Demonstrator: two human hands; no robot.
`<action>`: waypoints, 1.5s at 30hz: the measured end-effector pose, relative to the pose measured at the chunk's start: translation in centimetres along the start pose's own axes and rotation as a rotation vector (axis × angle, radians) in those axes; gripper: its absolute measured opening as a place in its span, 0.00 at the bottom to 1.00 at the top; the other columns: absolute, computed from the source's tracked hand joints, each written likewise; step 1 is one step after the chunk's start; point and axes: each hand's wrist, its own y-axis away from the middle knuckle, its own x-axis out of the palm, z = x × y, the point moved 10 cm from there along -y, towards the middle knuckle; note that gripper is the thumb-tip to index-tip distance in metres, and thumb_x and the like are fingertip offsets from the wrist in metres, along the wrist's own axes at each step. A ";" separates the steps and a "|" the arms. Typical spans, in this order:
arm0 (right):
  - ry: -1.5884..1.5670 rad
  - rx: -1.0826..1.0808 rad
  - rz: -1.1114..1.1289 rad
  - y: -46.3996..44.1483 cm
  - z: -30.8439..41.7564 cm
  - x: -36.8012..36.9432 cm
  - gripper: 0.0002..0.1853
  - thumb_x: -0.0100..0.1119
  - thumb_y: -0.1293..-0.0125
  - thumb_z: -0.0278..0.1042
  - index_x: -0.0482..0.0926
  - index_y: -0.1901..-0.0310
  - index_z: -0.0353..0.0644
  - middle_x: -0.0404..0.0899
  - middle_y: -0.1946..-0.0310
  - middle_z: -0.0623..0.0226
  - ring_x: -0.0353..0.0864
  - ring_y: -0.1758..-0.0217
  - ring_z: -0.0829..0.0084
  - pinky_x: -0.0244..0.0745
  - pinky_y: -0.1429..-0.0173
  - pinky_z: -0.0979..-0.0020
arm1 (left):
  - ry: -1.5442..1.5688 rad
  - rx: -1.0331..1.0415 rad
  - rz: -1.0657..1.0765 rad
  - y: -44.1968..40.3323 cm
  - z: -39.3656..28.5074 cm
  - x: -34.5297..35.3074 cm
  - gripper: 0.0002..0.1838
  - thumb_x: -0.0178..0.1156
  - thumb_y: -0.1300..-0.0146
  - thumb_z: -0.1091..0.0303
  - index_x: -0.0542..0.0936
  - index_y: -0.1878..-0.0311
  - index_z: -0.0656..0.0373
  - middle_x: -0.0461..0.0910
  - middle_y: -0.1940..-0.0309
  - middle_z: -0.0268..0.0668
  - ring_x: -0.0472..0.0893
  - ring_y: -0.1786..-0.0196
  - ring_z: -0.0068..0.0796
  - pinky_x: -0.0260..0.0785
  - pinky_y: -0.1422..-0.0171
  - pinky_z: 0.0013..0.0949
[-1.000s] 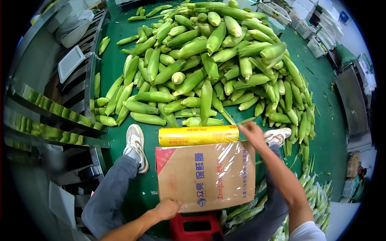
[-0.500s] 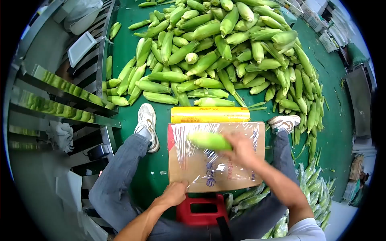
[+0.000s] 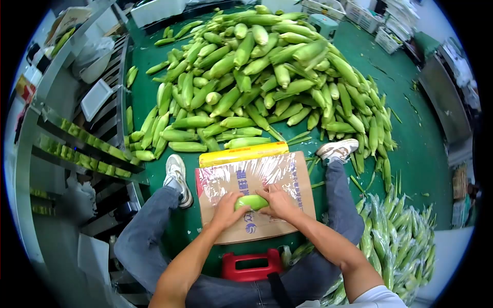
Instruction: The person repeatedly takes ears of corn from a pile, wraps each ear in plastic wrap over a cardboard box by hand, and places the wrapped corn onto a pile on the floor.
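An ear of corn [image 3: 251,202] in its green husk lies crosswise over the cardboard box [image 3: 282,226], whose top carries a shiny sheet of clear plastic film [image 3: 267,172]. At the corn's left end, my left hand [image 3: 226,209] has its fingers curled round it. My right hand [image 3: 278,202] closes on the other end, thumb and fingers bent inward. Whether film is also pinched under the fingers cannot be made out. Along the box's far edge sits a yellow roll of cling wrap [image 3: 244,153].
A large heap of unwrapped corn [image 3: 241,66] covers the green floor ahead. Film-wrapped ears [image 3: 395,241] are piled at my right. A red plastic stool [image 3: 251,265] is between my legs. Metal racking [image 3: 82,138] stands on the left, with crates [image 3: 362,18] at the back right.
My right hand has brought the ear of corn down and nearer onto the film. My left hand has moved from the box's near edge up to the corn. The view has shifted.
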 end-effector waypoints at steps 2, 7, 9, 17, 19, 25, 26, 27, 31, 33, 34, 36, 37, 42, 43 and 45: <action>-0.099 0.062 -0.294 2.5 -1.3 -2.8 0.38 0.82 0.51 0.42 0.79 0.36 0.52 0.79 0.47 0.50 0.77 0.41 0.46 0.75 0.38 0.53 | -0.092 0.118 0.018 1.9 -1.3 0.2 0.44 0.78 0.48 0.49 0.73 0.31 0.60 0.74 0.38 0.52 0.74 0.37 0.56 0.67 0.30 0.51; 0.142 0.424 -0.284 13.7 -3.2 -3.5 0.25 0.78 0.45 0.42 0.82 0.46 0.46 0.82 0.56 0.53 0.80 0.48 0.47 0.77 0.45 0.51 | -0.230 0.238 -0.032 2.9 -1.3 1.3 0.40 0.77 0.49 0.64 0.73 0.32 0.62 0.74 0.39 0.50 0.74 0.37 0.55 0.66 0.30 0.49; 0.149 0.423 -0.230 15.2 -7.3 0.1 0.20 0.77 0.43 0.42 0.83 0.53 0.43 0.82 0.63 0.53 0.82 0.58 0.47 0.79 0.53 0.51 | -0.239 0.224 -0.039 2.4 -0.7 1.7 0.38 0.75 0.49 0.71 0.73 0.32 0.62 0.74 0.39 0.50 0.74 0.37 0.54 0.67 0.31 0.49; -1.011 0.656 -0.535 9.4 -10.4 -7.7 0.09 0.56 0.27 0.25 0.78 0.68 0.35 0.81 0.74 0.66 0.76 0.73 0.80 0.69 0.68 0.76 | -0.229 0.211 0.000 1.8 -1.0 0.8 0.34 0.71 0.49 0.77 0.76 0.36 0.62 0.77 0.43 0.46 0.75 0.39 0.51 0.69 0.34 0.47; -0.947 0.443 -0.665 4.1 -7.9 -9.7 0.06 0.61 0.28 0.28 0.78 0.60 0.34 0.83 0.71 0.64 0.82 0.69 0.71 0.76 0.60 0.72 | -0.198 0.178 0.047 1.6 -0.4 1.0 0.34 0.72 0.49 0.76 0.76 0.35 0.61 0.77 0.43 0.45 0.75 0.40 0.51 0.69 0.34 0.46; 0.183 0.400 -0.288 10.0 -1.4 -7.1 0.21 0.75 0.41 0.40 0.81 0.48 0.45 0.82 0.58 0.56 0.83 0.51 0.51 0.79 0.52 0.53 | -0.169 0.155 0.002 1.6 -0.1 0.6 0.34 0.73 0.49 0.74 0.76 0.35 0.61 0.77 0.43 0.45 0.75 0.41 0.51 0.69 0.35 0.46; 0.133 0.358 -0.276 11.9 -3.5 -4.4 0.18 0.74 0.40 0.39 0.82 0.50 0.45 0.83 0.61 0.56 0.84 0.55 0.51 0.80 0.54 0.54 | -0.152 0.118 0.043 1.5 0.0 0.6 0.34 0.73 0.49 0.73 0.76 0.35 0.61 0.77 0.43 0.45 0.75 0.40 0.51 0.69 0.34 0.46; 0.082 0.315 -0.275 13.3 -7.1 -1.1 0.15 0.73 0.40 0.38 0.84 0.53 0.45 0.83 0.65 0.57 0.84 0.59 0.50 0.80 0.57 0.54 | -0.153 0.115 0.054 1.9 -0.2 0.9 0.34 0.73 0.48 0.73 0.76 0.34 0.61 0.77 0.43 0.45 0.75 0.39 0.51 0.69 0.34 0.46; -0.680 0.549 -0.301 13.4 -10.9 -0.1 0.04 0.66 0.31 0.28 0.84 0.60 0.36 0.84 0.73 0.68 0.81 0.74 0.75 0.76 0.68 0.71 | -0.177 0.107 0.024 2.0 -0.3 0.6 0.34 0.73 0.46 0.72 0.76 0.33 0.60 0.78 0.42 0.45 0.75 0.39 0.51 0.70 0.33 0.45; -1.026 0.648 -0.302 12.1 -9.8 -1.3 0.06 0.60 0.26 0.25 0.83 0.59 0.32 0.83 0.71 0.67 0.78 0.73 0.80 0.73 0.67 0.78 | -0.194 0.093 0.022 1.6 -0.1 0.6 0.34 0.73 0.46 0.72 0.77 0.33 0.60 0.78 0.42 0.45 0.75 0.38 0.51 0.70 0.32 0.45; -1.115 0.647 -0.335 11.0 -9.1 -1.6 0.06 0.60 0.26 0.26 0.83 0.60 0.32 0.83 0.71 0.67 0.78 0.73 0.80 0.73 0.67 0.77 | -0.185 0.109 0.027 1.6 0.0 0.6 0.35 0.73 0.47 0.72 0.76 0.33 0.60 0.78 0.42 0.45 0.75 0.38 0.51 0.69 0.32 0.45; -1.159 0.625 -0.417 7.1 -9.0 -2.4 0.08 0.61 0.27 0.28 0.84 0.61 0.32 0.84 0.71 0.65 0.80 0.73 0.77 0.75 0.66 0.74 | -0.205 0.077 0.046 1.0 0.1 0.8 0.36 0.74 0.47 0.73 0.76 0.32 0.60 0.78 0.42 0.46 0.74 0.38 0.51 0.69 0.31 0.44; -1.119 0.620 -0.441 5.1 -9.2 -1.7 0.09 0.62 0.28 0.29 0.84 0.62 0.31 0.85 0.72 0.64 0.82 0.72 0.76 0.77 0.65 0.72 | -0.210 0.047 0.058 1.3 0.3 1.2 0.36 0.74 0.48 0.73 0.75 0.32 0.61 0.77 0.42 0.46 0.74 0.38 0.51 0.69 0.31 0.44; -0.248 0.397 -0.361 -0.8 -5.1 -1.6 0.12 0.66 0.34 0.39 0.87 0.63 0.37 0.86 0.70 0.50 0.86 0.66 0.48 0.81 0.60 0.58 | -0.139 0.085 0.063 1.1 0.4 0.9 0.37 0.75 0.49 0.73 0.75 0.33 0.61 0.78 0.42 0.47 0.73 0.37 0.52 0.68 0.30 0.46; -0.255 0.374 -0.286 -0.6 -4.1 -1.4 0.13 0.66 0.34 0.40 0.87 0.63 0.38 0.86 0.69 0.50 0.85 0.65 0.45 0.81 0.60 0.57 | -0.101 0.071 0.063 1.6 0.6 0.8 0.37 0.75 0.49 0.73 0.75 0.33 0.61 0.78 0.42 0.47 0.73 0.37 0.53 0.68 0.30 0.46; -0.225 0.182 -0.176 1.5 -2.4 -1.1 0.18 0.69 0.37 0.46 0.86 0.59 0.36 0.86 0.63 0.48 0.85 0.58 0.46 0.80 0.50 0.53 | -0.058 0.062 0.057 2.5 0.6 0.7 0.36 0.75 0.50 0.73 0.76 0.34 0.61 0.78 0.42 0.47 0.73 0.37 0.53 0.67 0.30 0.47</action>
